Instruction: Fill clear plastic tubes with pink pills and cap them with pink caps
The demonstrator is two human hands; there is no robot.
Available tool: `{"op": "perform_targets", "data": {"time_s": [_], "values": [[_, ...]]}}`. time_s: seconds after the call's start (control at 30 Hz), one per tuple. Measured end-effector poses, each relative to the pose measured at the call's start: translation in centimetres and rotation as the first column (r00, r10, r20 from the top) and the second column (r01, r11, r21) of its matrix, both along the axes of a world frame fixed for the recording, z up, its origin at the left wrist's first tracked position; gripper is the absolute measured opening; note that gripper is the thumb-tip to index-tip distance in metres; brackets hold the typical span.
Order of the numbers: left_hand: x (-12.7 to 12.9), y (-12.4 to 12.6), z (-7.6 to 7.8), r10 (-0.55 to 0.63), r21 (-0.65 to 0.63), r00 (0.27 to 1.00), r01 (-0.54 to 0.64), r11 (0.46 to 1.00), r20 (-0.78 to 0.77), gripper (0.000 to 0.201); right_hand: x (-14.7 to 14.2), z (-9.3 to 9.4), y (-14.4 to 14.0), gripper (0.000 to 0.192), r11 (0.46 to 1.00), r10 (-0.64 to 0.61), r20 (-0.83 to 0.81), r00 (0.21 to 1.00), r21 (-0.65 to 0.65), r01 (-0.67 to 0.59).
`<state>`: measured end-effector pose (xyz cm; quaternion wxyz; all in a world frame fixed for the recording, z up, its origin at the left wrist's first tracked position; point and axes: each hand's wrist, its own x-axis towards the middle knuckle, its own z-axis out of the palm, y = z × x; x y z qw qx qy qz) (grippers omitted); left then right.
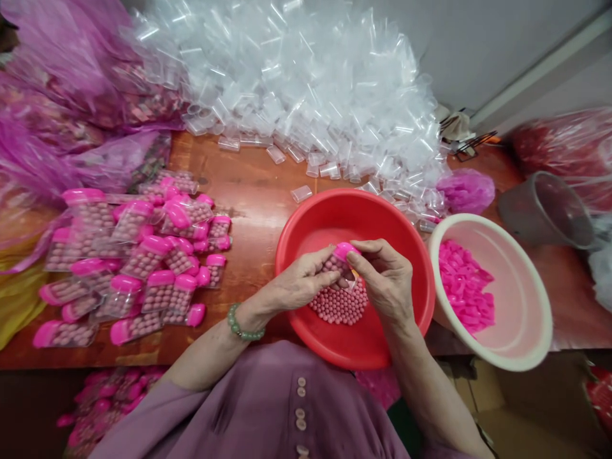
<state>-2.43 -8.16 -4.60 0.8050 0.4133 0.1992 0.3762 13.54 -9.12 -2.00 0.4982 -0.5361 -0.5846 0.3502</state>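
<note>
Over a red basin (306,223), both hands hold one small clear container with a pink cap (343,250). My left hand (301,280) grips the container's body, partly hiding it. The thumb and fingers of my right hand (386,274) pinch the cap at its right side. Pink beads (342,305) lie in the basin below the hands. Several filled, pink-capped containers (143,261) are piled on the table to the left. A white basin (521,287) to the right holds loose pink caps (463,287).
A large heap of clear plastic containers (296,83) spreads across the back of the wooden table (239,185). Purple plastic bags (76,76) stand at the far left. On the right are a grey bucket (545,210) and a red bag (564,143). More capped containers (109,398) lie below the table edge.
</note>
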Motion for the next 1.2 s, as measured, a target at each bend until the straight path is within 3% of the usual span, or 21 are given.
{"op": "perform_targets", "data": {"time_s": [0.13, 0.23, 0.3, 0.37, 0.43, 0.5, 0.63, 0.8, 0.97, 1.2], "values": [[-0.1, 0.0, 0.1, -0.001, -0.016, 0.999, 0.001, 1.000, -0.033, 0.023, 0.3, 0.0, -0.2, 0.010, 0.998, -0.001, 0.134, 0.991, 0.058, -0.007], [-0.2, 0.1, 0.1, -0.007, 0.015, 1.000, 0.007, 1.000, -0.012, 0.028, 0.8, 0.2, -0.3, 0.010, 0.980, 0.063, 0.305, 0.950, 0.161, -0.116], [-0.2, 0.2, 0.1, 0.009, 0.016, 1.000, -0.008, 1.000, -0.009, 0.030, 1.0, 0.2, -0.3, 0.025, 0.951, 0.114, 0.462, 0.880, 0.206, -0.231], [-0.3, 0.3, 0.1, 0.019, -0.026, 1.000, -0.020, 0.999, -0.025, 0.033, 1.0, 0.0, -0.3, 0.053, 0.921, 0.110, 0.604, 0.789, 0.236, -0.309], [-0.2, 0.3, 0.1, 0.020, -0.088, 1.000, -0.022, 0.996, -0.021, 0.036, 0.8, -0.4, -0.3, 0.076, 0.895, 0.049, 0.709, 0.703, 0.281, -0.346], [-0.1, 0.3, 0.1, 0.023, -0.123, 1.000, -0.023, 0.992, 0.002, 0.038, 0.5, -0.8, -0.3, 0.080, 0.875, -0.023, 0.777, 0.629, 0.320, -0.364], [0.2, 0.3, 0.0, 0.018, -0.120, 0.999, -0.013, 0.993, 0.046, 0.038, 0.1, -1.2, -0.1, 0.072, 0.826, -0.138, 0.789, 0.598, 0.426, -0.370], [0.3, 0.5, 0.0, -0.005, -0.124, 0.998, 0.013, 0.992, 0.064, 0.041, 0.2, -1.0, 0.1, 0.067, 0.793, -0.171, 0.784, 0.597, 0.469, -0.389], [0.1, 0.6, 0.0, -0.034, -0.122, 0.997, 0.043, 0.992, 0.072, 0.044, 0.0, -0.8, 0.1, 0.066, 0.793, -0.180, 0.800, 0.572, 0.462, -0.396], [0.2, 0.8, 0.2, 0.055, -0.129, 0.995, -0.045, 0.991, 0.077, 0.038, -0.3, -0.8, 0.1, 0.078, 0.840, -0.118, 0.862, 0.493, 0.351, -0.413]]}}
